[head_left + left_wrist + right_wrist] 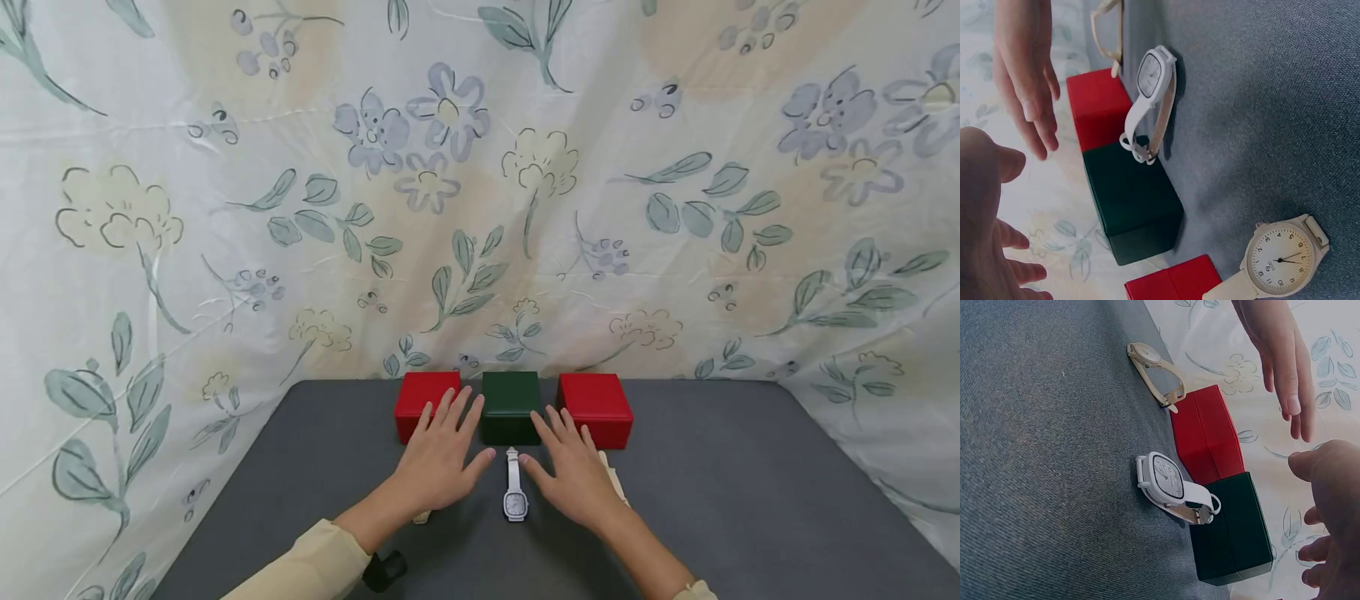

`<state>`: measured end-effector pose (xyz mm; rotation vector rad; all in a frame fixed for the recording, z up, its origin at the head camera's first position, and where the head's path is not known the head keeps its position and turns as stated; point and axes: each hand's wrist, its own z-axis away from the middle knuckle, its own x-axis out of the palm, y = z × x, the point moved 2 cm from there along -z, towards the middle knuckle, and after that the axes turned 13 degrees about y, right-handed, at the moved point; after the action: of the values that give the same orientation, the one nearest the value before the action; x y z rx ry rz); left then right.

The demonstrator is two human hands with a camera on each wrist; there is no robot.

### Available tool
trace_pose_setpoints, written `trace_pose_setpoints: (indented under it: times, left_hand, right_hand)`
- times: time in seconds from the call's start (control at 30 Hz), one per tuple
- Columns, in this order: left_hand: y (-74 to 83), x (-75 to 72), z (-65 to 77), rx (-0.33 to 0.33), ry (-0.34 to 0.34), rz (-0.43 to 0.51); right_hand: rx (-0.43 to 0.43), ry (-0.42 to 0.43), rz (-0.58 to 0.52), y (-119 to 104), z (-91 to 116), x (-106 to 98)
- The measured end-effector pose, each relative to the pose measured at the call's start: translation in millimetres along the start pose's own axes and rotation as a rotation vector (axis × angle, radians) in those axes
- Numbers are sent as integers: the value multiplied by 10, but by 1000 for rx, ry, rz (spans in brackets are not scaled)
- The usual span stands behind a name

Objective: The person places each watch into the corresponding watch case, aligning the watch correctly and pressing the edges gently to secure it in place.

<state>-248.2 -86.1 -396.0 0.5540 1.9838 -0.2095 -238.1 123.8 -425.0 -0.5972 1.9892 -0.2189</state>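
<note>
My left hand is spread palm-down in front of the left red box, fingers straight and holding nothing. Fingers extended, my right hand hovers before the right red box, also with nothing in it. A white wristwatch with a squarish case lies between the hands, its strap toward the green box in the middle. Under the left forearm is a beige round-dial wristwatch, mostly hidden in the head view. A cream strap shows past my right hand, which covers the rest.
The three boxes stand in a row, lids shut, along the back of the dark grey table. Behind them hangs a floral cloth. A small black object is at the left sleeve cuff.
</note>
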Motion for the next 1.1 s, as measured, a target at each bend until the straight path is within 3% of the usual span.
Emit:
trace_pose_setpoints:
  times: [0.3, 0.67, 0.93, 1.1]
  left_hand:
    - [-72, -11, 40, -24, 5, 23]
    - [-221, -28, 62, -105, 57, 58]
    - [-298, -44, 86, -135, 103, 63]
    - [-358, -50, 95, -171, 92, 75]
  right_hand:
    - [47, -21, -132, -1, -12, 13]
    - [107, -45, -277, -59, -82, 60]
    - [115, -36, -363, -100, -118, 108]
    - [100, -18, -435, -133, -141, 147]
